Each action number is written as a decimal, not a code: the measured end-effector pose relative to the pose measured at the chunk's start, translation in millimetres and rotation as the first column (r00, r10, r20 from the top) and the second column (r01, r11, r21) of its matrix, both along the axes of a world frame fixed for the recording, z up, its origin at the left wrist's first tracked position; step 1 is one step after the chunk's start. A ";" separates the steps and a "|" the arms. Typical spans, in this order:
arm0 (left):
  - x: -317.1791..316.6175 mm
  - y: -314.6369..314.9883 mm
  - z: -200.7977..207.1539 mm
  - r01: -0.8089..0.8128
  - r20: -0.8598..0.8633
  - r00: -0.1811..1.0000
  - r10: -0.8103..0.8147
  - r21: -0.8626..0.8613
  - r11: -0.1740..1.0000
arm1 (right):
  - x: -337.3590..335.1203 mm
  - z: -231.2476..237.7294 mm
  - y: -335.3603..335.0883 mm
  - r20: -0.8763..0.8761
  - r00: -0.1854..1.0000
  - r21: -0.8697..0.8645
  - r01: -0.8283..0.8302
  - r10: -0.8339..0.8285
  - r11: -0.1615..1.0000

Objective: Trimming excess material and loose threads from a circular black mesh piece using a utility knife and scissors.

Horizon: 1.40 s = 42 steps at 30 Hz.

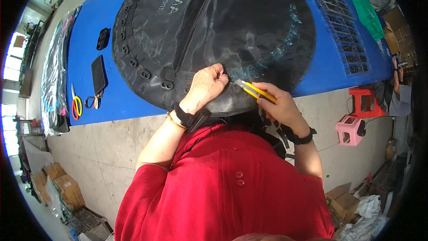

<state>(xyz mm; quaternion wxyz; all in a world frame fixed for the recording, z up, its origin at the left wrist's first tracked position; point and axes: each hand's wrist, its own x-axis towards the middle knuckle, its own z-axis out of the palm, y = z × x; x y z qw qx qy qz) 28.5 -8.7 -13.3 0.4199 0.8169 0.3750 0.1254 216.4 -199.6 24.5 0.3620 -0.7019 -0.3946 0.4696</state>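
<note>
A round black mesh trampoline mat (249,22) with small plastic loops along its left rim lies over the near edge of a blue-covered table (91,31). My left hand (207,85) is closed in a pinch on the mat's near part; what its fingertips hold is too small to make out. In my right hand (285,109) is a yellow utility knife (256,91), its blade end pointing left toward my left fingers, close above the mat. Teal bits or marks (292,27) run in a curved band along the mat's right side and near the blade.
Left on the table are red-and-yellow-handled scissors (77,107), a phone (99,75), a black case (103,39) and plastic-wrapped sheets (55,71). To the right lie a row of packed black parts (352,49) and a green crate (366,14). Red (366,101) and pink stools (349,130) stand on the floor.
</note>
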 end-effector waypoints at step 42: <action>-4.5 6.1 -6.7 0.015 0.081 0.997 0.008 -0.282 0.959 | -16.5 2.6 15.1 0.362 0.932 0.290 -0.126 0.013 0.949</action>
